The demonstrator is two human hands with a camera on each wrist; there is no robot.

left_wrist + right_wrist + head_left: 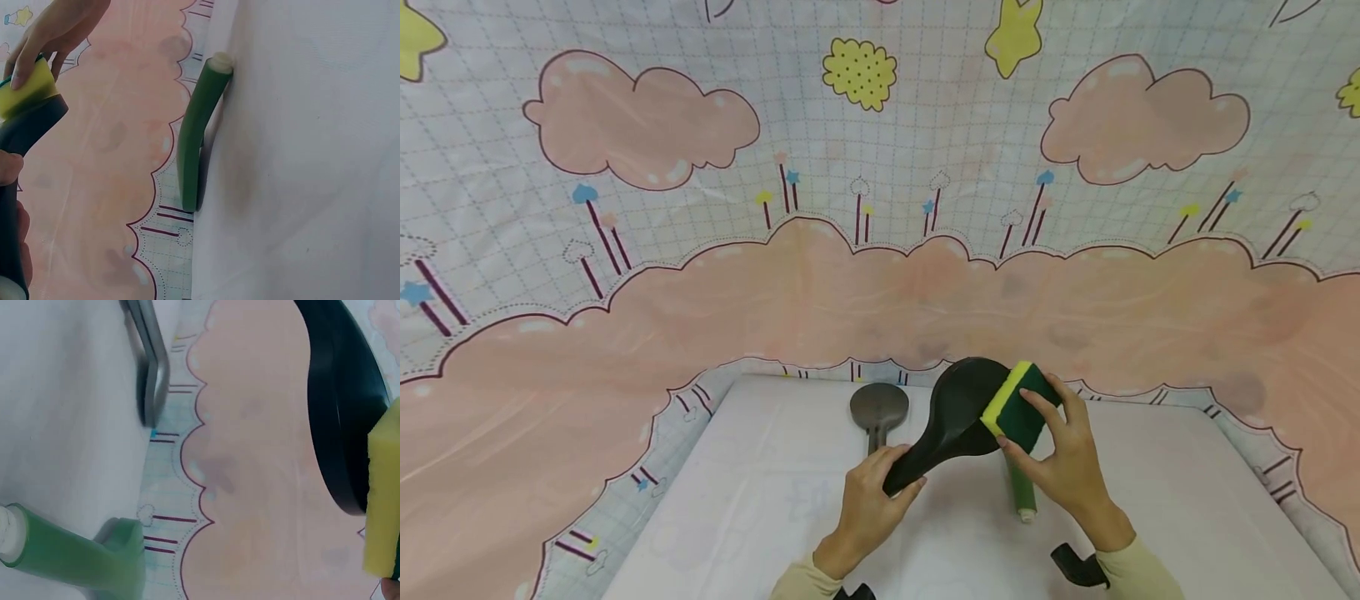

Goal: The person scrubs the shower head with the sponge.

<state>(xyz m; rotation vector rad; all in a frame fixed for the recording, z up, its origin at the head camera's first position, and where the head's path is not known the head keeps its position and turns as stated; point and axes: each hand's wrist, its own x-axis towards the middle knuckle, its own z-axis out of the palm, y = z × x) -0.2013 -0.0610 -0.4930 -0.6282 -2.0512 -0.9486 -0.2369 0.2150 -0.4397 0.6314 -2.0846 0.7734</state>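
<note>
My left hand [871,502] grips the handle of a large black ladle [958,408], raised above the white table with its bowl pointing up and away. In my right hand [1071,462] is a yellow and dark green sponge [1028,423], pinched between thumb and fingers. Its yellow side meets the right part of the ladle's bowl. The left wrist view shows the sponge [28,90] against the ladle [28,134], fingers wrapped round the handle. At the edge of the right wrist view, the yellow face of the sponge [382,494] overlaps the ladle [340,406].
On the white table [715,500], a grey spoon-like utensil [878,406] lies at the back, left of the ladle. A green, handle-shaped object [1021,492] with a pale end lies below the sponge, partly hidden. Cloud-patterned cloth [880,300] rises behind the table.
</note>
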